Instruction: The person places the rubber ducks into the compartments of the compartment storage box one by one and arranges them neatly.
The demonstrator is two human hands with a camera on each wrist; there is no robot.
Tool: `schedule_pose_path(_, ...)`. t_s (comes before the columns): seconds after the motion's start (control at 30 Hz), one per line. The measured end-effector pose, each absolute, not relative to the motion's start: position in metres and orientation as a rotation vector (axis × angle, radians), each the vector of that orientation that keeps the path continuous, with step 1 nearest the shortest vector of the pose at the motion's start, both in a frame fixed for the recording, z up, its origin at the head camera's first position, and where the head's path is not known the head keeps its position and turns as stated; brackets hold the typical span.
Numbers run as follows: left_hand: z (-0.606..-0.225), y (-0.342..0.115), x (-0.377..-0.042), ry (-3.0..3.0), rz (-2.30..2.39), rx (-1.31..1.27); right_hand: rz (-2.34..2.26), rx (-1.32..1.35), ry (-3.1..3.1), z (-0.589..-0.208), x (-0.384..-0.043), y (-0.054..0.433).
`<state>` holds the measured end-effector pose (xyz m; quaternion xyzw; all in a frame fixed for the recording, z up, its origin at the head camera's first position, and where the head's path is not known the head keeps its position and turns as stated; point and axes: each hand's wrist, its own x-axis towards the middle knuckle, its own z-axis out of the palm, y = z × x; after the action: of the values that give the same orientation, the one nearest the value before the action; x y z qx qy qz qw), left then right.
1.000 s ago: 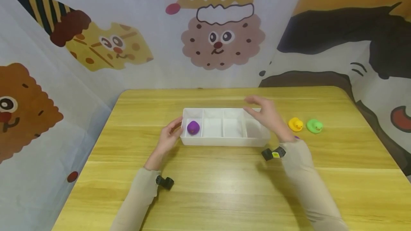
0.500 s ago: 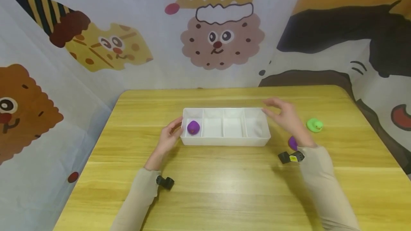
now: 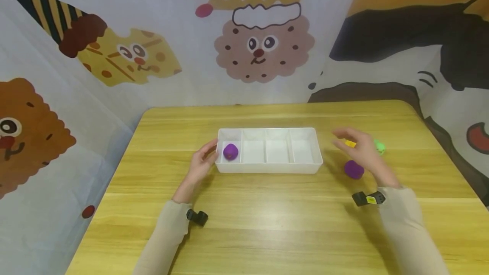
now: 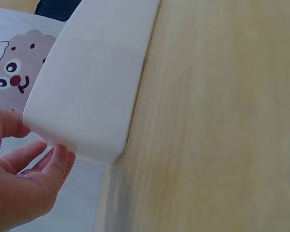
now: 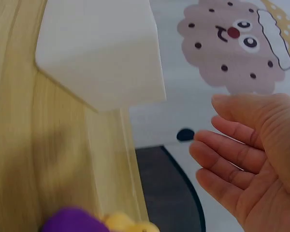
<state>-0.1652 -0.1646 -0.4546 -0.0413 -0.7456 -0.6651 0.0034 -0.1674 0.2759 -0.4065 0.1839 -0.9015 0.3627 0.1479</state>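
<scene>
A white four-slot box (image 3: 267, 168) lies lengthwise on the wooden table. My left hand (image 3: 201, 162) holds its left end. In the left wrist view the thumb is at the rim of the box (image 4: 87, 72), with bent fingers against the end wall. One purple toy (image 3: 230, 152) sits in the leftmost compartment. Right of the box, my right hand (image 3: 359, 147) hovers with thumb and fingers apart and nothing between them. Below it lies a purple toy (image 3: 354, 169). The hand partly covers a yellow duck (image 3: 349, 143) and a green duck (image 3: 380, 147).
The wooden table (image 3: 248, 224) has its back edge against a cartoon-printed cloth (image 3: 183, 88). Black wrist cameras sit on both sleeves. The other three compartments of the box hold nothing.
My right hand has moved from above the box's right end rightward, to over the loose toys. My left hand has stayed at the box's left end.
</scene>
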Motion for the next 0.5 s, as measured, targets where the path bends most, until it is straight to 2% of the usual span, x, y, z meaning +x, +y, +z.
schedule_pose_path(0.5, -0.454, -0.166, -0.165, -2.329, -2.087, -0.160, 1.183, 0.379, -2.798, -0.419, -0.147, 0.320)
